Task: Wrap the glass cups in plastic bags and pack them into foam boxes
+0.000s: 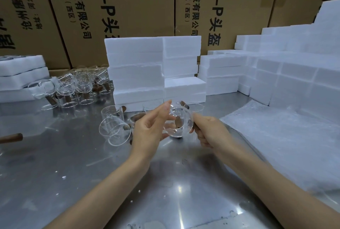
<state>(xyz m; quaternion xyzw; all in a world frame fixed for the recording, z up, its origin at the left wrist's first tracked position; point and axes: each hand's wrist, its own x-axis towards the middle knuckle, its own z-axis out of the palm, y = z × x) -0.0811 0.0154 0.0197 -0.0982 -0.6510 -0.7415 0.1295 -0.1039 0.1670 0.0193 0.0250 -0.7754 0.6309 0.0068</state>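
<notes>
Just in front of the central stack of foam boxes, a glass cup is held above the desk between two hands. The right hand has its fingers curled round the cup's brown wooden handle, while the left hand touches the glass from the other side with fingers and thumb mostly straight, spread around the cup's wall. The cup's mouth faces the camera.

Left of the held cup, close to the left hand, three or so loose glass cups lie on the desk, one behind another. Further left of the foam stack, a crowd of more glass cups with brown handles stands packed together, and beyond them a lower pile of foam trays sits at the edge of view. A wooden handle pokes in from the left edge. Right of the central stack, many more foam blocks rise in steps, and in front of them a sheet of clear plastic wrap lies on the desk.

The desk is shiny metal, reflecting light, with small white foam crumbs scattered on it. Behind the foam stack stand tall brown cardboard cartons printed in black: "4.0-P" beside Chinese characters, including "科技有限公司".
</notes>
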